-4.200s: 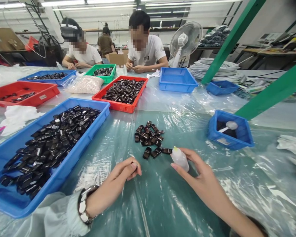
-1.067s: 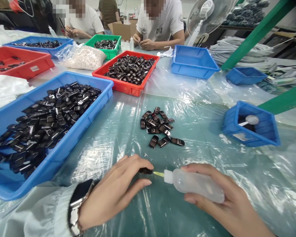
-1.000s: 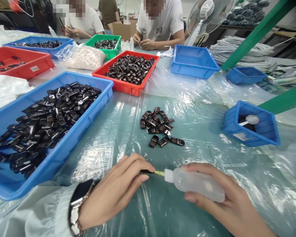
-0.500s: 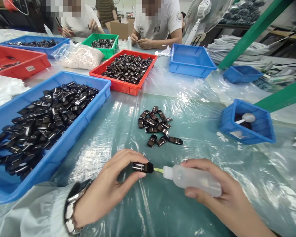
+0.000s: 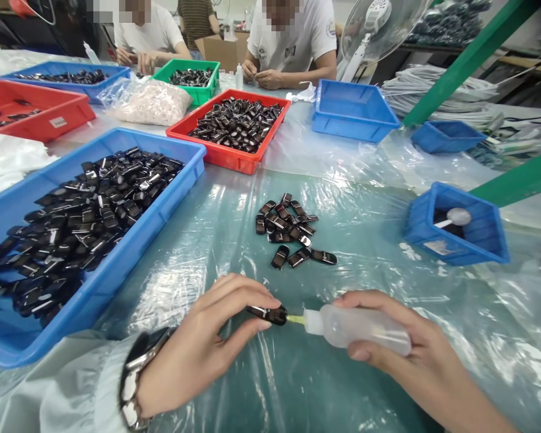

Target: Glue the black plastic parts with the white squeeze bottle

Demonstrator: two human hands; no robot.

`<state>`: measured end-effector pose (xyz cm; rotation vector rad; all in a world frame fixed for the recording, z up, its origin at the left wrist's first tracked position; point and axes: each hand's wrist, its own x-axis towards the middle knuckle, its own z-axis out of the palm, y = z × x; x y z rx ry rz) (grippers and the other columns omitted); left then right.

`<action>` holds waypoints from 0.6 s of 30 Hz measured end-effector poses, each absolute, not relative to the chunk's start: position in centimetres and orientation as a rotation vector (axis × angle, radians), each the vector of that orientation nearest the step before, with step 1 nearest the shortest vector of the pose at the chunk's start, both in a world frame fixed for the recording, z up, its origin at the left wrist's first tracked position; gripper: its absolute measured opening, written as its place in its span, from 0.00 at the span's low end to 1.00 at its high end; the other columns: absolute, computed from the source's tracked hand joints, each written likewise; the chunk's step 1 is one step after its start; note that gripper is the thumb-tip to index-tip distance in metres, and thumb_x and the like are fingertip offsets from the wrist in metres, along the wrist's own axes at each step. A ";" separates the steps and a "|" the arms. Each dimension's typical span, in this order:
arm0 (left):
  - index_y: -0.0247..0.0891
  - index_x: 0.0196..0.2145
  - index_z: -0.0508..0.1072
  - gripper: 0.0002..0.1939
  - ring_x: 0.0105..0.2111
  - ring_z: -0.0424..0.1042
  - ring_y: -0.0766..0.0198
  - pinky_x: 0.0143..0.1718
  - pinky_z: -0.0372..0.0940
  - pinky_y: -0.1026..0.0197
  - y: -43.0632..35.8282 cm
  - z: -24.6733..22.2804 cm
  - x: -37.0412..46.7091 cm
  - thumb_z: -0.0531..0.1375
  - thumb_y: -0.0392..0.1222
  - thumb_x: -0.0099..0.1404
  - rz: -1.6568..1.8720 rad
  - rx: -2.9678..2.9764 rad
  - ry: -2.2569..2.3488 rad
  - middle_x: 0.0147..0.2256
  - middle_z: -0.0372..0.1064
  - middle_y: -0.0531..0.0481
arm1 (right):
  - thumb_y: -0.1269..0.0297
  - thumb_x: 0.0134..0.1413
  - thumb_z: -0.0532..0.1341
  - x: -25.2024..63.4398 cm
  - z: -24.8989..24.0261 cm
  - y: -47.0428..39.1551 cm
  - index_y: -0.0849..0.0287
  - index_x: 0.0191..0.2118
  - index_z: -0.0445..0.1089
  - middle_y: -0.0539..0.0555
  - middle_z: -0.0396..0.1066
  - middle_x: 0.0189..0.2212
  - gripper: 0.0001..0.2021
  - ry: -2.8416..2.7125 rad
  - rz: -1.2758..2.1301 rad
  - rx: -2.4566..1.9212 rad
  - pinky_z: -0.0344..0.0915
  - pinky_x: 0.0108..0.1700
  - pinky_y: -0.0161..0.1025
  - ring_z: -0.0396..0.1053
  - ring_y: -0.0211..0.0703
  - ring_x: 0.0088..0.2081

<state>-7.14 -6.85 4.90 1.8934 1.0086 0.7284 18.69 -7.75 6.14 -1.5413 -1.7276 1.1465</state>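
The small black piece (image 5: 276, 315) sits between the two hands above the green surface (image 5: 324, 391), pinched at the fingertips of the left hand (image 5: 202, 343), with its rounded end sticking out toward the right. There it meets, or nearly meets, the yellow tip (image 5: 296, 319) of a translucent bottle (image 5: 365, 328) gripped in the right hand (image 5: 426, 358); actual contact is too fine to tell. Half a second ago the piece lay more level, its white marks clearer; now it slants, its free end lower. In the earliest view the bottle stood nearly upright beside the loose pile (image 5: 288, 225), whereas now it lies close to horizontal, nearer the wearer. The left hand reaches in from the lower left, back upward, thumb beneath the fingers. The right comes from the lower right, fingers over the bottle, thumb along its near side.
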 end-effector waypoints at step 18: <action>0.50 0.45 0.68 0.11 0.40 0.67 0.66 0.43 0.62 0.64 -5.3 4.3 -7.5 0.59 0.38 0.66 0.899 1.684 1.222 0.42 0.68 0.57 | 0.53 0.46 0.64 20.4 5.6 -5.8 0.48 0.42 0.72 0.51 0.76 0.40 0.15 -1.588 0.867 -1.645 0.71 0.32 0.40 0.74 0.48 0.35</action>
